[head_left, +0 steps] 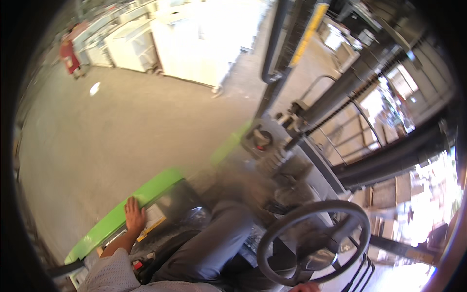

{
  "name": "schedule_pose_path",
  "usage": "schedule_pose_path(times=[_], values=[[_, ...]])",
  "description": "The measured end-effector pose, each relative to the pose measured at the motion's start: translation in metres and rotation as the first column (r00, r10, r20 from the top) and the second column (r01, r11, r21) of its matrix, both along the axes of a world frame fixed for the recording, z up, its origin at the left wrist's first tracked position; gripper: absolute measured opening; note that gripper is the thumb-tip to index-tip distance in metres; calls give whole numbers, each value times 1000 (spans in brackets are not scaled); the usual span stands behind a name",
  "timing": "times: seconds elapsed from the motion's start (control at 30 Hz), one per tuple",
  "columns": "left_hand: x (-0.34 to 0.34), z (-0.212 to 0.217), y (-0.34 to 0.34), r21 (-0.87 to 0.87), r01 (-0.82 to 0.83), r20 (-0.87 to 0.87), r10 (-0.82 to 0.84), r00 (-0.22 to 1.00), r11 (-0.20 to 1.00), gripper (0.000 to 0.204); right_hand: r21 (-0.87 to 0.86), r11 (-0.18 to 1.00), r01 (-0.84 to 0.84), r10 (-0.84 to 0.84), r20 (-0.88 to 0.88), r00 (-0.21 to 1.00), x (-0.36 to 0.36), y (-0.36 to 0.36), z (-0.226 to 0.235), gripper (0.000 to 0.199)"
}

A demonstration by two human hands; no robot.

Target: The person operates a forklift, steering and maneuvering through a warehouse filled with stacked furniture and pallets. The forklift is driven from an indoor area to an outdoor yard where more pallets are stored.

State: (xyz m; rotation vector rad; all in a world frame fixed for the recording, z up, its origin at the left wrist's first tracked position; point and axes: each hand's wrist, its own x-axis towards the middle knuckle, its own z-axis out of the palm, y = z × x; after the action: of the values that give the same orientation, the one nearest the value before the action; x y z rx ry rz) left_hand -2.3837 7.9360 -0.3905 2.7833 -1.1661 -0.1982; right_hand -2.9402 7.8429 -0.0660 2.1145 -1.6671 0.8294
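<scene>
My left hand (pixel 134 214) lies with its fingers stretched out on the bright green body panel (pixel 158 187) of a forklift, to the left of my seat. It holds nothing. At the lower edge of the picture a small part of my right hand (pixel 306 287) shows beside the lowest part of the black steering wheel (pixel 270 228). Most of that hand is cut off, so its grip on the wheel cannot be made out. My leg (pixel 214 243) in grey trousers is bent to the left of the wheel.
The dark lift mast (pixel 331 104) with a yellow strip (pixel 309 34) rises ahead and right. Large white boxy units (pixel 187 53) stand in a row across the concrete floor (pixel 126 131). A person in red (pixel 69 54) is at far left. Black levers (pixel 362 272) stand right of the wheel.
</scene>
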Motion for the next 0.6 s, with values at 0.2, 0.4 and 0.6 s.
schedule_pose_path(times=[0.2, 0.4, 0.6], values=[[-153, 50, -47, -108, 95, 115, -83, 990, 990, 62, -268, 958, 106, -26, 289, 957, -189, -130, 131, 6], [-340, 198, -40, -57, 83, 117, -76, 990, 995, 60, -254, 935, 246, -135, 386, 912, -378, -153, 275, 6], [-720, 299, -90, 95, -102, 150, 87, 985, 990, 59, -195, 917, 347, -203, 519, 830, -771, -153, 388, 10]])
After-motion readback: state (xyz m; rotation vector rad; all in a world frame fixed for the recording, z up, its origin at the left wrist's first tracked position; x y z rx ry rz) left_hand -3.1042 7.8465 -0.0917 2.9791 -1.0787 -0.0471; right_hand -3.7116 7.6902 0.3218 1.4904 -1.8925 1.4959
